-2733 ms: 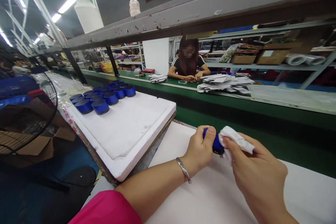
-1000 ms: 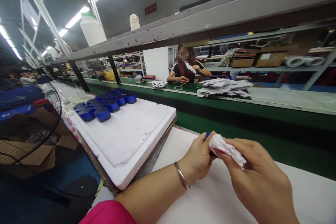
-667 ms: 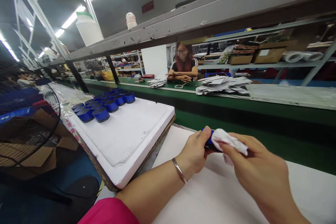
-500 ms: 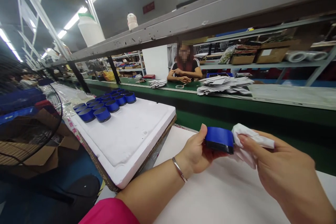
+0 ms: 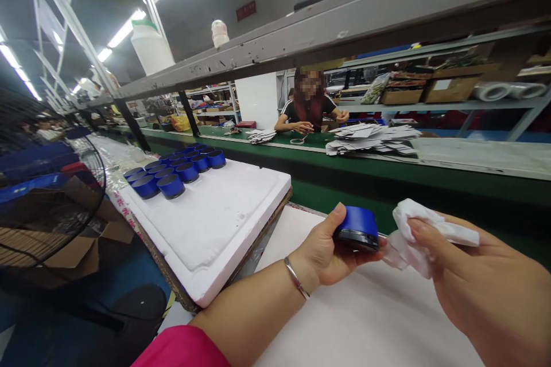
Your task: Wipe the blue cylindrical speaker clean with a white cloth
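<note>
My left hand (image 5: 323, 249) holds a small round blue speaker (image 5: 358, 226) just above the white table surface (image 5: 365, 321), thumb on its top edge. My right hand (image 5: 482, 287) grips a crumpled white cloth (image 5: 415, 234) just to the right of the speaker, a little apart from it. A metal bracelet (image 5: 296, 278) sits on my left wrist.
A white foam tray (image 5: 215, 212) at the left carries several blue speakers (image 5: 172, 171) at its far end. A green conveyor belt (image 5: 387, 175) runs beyond. Across it a person (image 5: 310, 106) sits near paper stacks (image 5: 372, 139). A fan (image 5: 47, 206) stands at far left.
The cloth was rubbing the speaker, covering it. My right hand has since drawn away to the right, and the speaker now lies exposed in my left hand.
</note>
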A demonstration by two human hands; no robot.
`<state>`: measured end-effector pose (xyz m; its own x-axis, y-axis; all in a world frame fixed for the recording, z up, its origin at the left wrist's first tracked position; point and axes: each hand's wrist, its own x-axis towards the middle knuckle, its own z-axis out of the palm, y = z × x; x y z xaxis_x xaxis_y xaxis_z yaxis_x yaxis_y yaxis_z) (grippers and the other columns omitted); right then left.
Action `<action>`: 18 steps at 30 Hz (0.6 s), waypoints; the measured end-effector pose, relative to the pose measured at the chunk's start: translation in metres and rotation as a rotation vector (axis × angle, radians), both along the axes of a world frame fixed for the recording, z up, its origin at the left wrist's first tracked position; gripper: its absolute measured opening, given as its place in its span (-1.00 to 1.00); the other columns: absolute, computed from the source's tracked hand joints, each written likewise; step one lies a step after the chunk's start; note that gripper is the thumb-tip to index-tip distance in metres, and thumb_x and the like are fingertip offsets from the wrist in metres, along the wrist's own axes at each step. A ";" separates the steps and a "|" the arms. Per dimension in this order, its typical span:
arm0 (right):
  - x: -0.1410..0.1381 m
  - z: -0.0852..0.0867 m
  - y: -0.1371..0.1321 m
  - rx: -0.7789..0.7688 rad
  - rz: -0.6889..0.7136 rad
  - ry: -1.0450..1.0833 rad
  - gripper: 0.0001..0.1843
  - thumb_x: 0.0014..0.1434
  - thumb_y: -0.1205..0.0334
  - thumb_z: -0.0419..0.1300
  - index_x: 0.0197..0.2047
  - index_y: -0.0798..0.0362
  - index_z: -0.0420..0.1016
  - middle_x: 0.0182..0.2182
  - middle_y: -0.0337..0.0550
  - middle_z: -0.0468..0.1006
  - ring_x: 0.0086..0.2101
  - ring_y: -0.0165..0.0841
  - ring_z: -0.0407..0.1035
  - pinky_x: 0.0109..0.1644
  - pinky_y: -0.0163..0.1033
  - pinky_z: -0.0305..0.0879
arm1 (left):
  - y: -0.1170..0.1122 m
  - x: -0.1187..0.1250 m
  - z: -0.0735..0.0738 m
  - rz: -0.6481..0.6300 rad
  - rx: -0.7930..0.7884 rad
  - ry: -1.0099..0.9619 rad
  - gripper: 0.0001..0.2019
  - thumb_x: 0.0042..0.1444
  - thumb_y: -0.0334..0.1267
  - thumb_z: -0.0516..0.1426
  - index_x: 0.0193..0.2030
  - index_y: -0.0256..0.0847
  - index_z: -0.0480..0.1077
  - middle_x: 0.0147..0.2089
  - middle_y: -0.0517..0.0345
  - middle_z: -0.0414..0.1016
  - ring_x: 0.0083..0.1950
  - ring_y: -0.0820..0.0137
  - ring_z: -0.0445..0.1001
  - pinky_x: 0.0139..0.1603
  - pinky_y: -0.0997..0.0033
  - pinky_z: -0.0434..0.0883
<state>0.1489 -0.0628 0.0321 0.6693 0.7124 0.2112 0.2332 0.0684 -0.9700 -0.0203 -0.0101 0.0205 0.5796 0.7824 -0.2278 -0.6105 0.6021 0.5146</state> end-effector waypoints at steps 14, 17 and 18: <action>-0.009 0.044 0.003 -0.182 -0.077 0.218 -0.30 -0.63 -0.17 0.53 -0.31 -0.05 0.76 -0.27 -0.01 0.70 -0.24 0.00 0.50 -0.36 -0.05 0.41 | -0.002 0.001 0.018 -0.062 -0.091 0.004 0.02 0.61 0.45 -0.27 -0.09 -0.51 0.65 -0.13 -0.37 0.68 -0.10 0.14 0.69 0.05 0.27 0.61; -0.003 0.024 -0.005 -0.135 -0.108 0.054 -0.22 -0.40 -0.33 0.57 -0.10 -0.10 0.85 -0.22 -0.05 0.76 -0.25 0.06 0.57 -0.37 0.00 0.39 | -0.003 0.006 0.014 0.028 -0.110 0.034 -0.03 0.54 0.56 -0.15 -0.14 -0.40 0.64 -0.20 -0.18 0.64 -0.21 0.23 0.60 -0.15 0.33 0.52; -0.003 0.015 -0.007 -0.073 -0.103 -0.049 -0.24 -0.26 -0.38 0.57 -0.04 -0.13 0.86 -0.20 -0.07 0.77 -0.26 0.06 0.59 -0.36 0.02 0.40 | -0.005 0.008 0.011 0.059 -0.112 0.047 -0.09 0.55 0.54 -0.08 -0.14 -0.36 0.64 -0.21 -0.11 0.62 -0.24 0.27 0.57 -0.19 0.35 0.49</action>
